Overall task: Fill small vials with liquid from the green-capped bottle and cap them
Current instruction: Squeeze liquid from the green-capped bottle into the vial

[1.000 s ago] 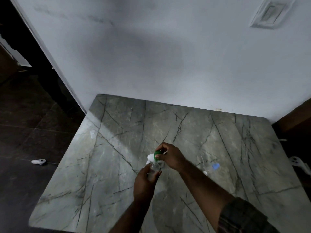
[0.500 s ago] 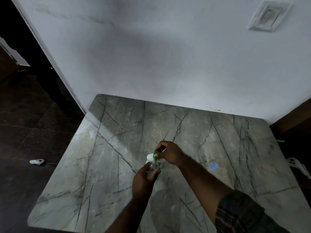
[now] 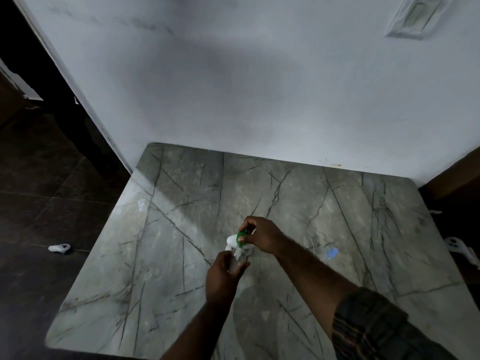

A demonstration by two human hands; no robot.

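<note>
Where the grey veined tabletop meets the pale wall, we observe both hands working above its middle area. The left hand is wrapped around the body of a clear bottle, fingers curled closed on it, holding it raised and roughly upright. The right hand is positioned at the top of the bottle, with thumb and fingertips pinched closed on the green cap. We cannot tell whether the cap is seated on the neck or already free of it. A white rounded object lies just behind the cap on the left; its identity is not clear to us.

On the tabletop to the right of the right forearm we note a small blue item, and beside it a faint clear shape that may be a vial, too dim to confirm. Another small clear item sits near the left edge of the tabletop.

A plaid sleeve covers the right upper arm. A white controller lies on the dark floor to the left, and a second white controller is partly visible at the right. A switch plate is mounted on the wall.
</note>
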